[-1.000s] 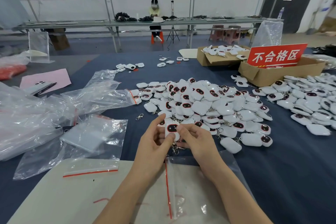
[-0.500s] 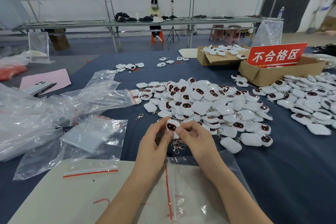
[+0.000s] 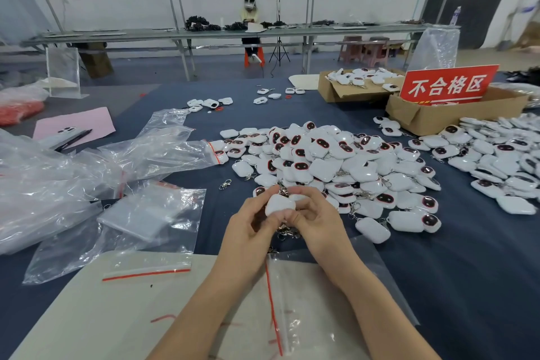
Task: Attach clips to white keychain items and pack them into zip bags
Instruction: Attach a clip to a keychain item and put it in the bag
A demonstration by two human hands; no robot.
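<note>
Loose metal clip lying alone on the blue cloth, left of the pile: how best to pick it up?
Probably from straight above, pinching the clip across its narrow sides: it lies flat on the cloth, apart from the pile.

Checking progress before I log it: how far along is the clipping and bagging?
Done: some keychains in the pile already carry clips. In hand: left hand and right hand grip one keychain, plain side up, over a few loose clips. Left: the pile and a second heap at right are unbagged; the near zip bag lies empty. No filled bag is clearly visible.
</note>
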